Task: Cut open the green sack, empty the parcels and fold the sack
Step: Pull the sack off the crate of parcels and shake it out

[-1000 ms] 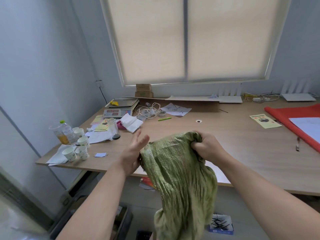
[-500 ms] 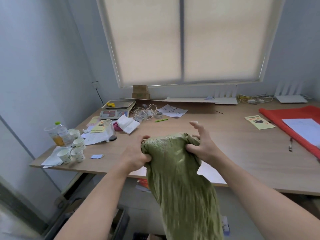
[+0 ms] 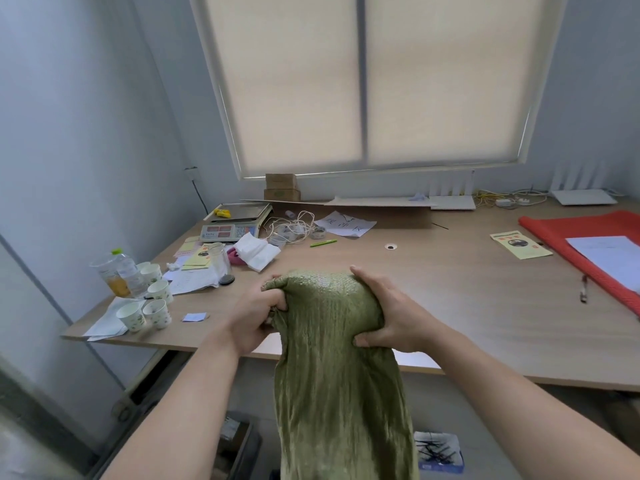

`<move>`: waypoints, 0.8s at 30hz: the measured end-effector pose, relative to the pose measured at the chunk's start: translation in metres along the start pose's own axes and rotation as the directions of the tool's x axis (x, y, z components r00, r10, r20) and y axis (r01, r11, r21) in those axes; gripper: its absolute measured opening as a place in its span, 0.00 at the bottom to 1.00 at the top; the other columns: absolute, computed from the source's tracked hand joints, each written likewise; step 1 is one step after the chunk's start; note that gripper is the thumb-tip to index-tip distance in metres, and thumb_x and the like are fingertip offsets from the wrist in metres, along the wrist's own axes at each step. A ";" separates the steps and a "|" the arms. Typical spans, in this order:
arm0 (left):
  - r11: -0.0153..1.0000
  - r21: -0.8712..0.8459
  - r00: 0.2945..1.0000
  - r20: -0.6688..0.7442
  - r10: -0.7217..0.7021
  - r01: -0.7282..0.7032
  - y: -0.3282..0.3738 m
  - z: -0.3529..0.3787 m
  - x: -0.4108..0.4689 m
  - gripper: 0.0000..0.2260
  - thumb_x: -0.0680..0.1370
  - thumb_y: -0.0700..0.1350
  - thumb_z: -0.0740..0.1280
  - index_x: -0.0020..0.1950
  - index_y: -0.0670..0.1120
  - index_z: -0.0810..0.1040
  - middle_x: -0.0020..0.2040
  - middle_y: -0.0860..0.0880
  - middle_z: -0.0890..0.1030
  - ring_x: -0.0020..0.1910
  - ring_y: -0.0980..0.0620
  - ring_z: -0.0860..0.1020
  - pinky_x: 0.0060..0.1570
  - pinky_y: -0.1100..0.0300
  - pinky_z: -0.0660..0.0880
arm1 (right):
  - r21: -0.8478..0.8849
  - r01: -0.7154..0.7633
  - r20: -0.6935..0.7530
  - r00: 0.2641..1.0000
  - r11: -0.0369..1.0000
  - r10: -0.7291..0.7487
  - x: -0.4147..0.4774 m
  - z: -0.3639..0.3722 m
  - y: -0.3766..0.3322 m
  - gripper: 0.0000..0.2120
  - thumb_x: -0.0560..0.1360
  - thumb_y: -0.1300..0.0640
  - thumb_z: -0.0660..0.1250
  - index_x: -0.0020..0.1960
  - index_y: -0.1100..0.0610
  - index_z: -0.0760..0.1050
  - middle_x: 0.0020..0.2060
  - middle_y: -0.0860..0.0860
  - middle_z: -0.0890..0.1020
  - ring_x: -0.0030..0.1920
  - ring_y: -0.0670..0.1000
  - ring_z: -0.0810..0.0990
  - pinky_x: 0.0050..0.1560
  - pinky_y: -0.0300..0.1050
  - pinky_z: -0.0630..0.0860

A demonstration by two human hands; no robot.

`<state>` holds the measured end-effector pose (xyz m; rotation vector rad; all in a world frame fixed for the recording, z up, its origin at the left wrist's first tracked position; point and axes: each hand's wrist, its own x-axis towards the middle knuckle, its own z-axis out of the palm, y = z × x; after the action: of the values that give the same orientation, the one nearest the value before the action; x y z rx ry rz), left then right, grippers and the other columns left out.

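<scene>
At centre frame we find the crumpled green woven plastic sack (image 3: 332,358) gripped at its bunched top by both hands, its length hanging below the near edge of the long light-brown wooden table (image 3: 433,289) toward the lower frame. The left hand (image 3: 256,317) is fisted on the sack's left corner. The right hand (image 3: 388,313) clamps the right side, fingers over the top, thumb beneath.
</scene>
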<state>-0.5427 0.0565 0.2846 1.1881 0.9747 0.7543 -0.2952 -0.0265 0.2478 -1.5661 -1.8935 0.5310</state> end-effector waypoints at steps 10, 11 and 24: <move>0.974 0.164 0.982 0.127 0.139 -0.159 -0.019 0.001 -0.012 0.57 0.55 0.58 0.83 0.75 0.70 0.51 0.71 0.48 0.70 0.63 0.46 0.75 0.58 0.45 0.72 | 0.075 -0.209 -0.185 0.958 0.975 0.220 0.010 -0.008 -0.011 0.09 0.67 0.62 0.66 0.33 0.52 0.69 0.32 0.49 0.79 0.37 0.52 0.77 0.37 0.46 0.73; 0.932 0.279 0.971 0.121 0.206 -0.233 -0.018 0.005 -0.013 0.60 0.53 0.62 0.82 0.75 0.71 0.47 0.75 0.52 0.62 0.70 0.52 0.66 0.66 0.48 0.66 | 0.076 -0.220 -0.176 0.957 0.973 0.230 0.012 -0.008 -0.012 0.09 0.67 0.62 0.66 0.33 0.53 0.69 0.32 0.50 0.78 0.37 0.52 0.76 0.37 0.46 0.72; 0.861 0.490 0.978 -0.070 0.197 -0.139 0.008 0.011 -0.009 0.26 0.71 0.31 0.72 0.59 0.57 0.76 0.42 0.48 0.83 0.29 0.58 0.82 0.28 0.56 0.80 | 0.038 0.007 -0.190 0.982 0.999 0.000 0.011 -0.008 -0.009 0.35 0.72 0.37 0.67 0.76 0.41 0.59 0.71 0.51 0.65 0.70 0.50 0.63 0.71 0.53 0.64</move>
<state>-0.5363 0.0459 0.2954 1.6989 1.2133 0.7464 -0.2973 -0.0186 0.2622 -1.5308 -1.7323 0.3990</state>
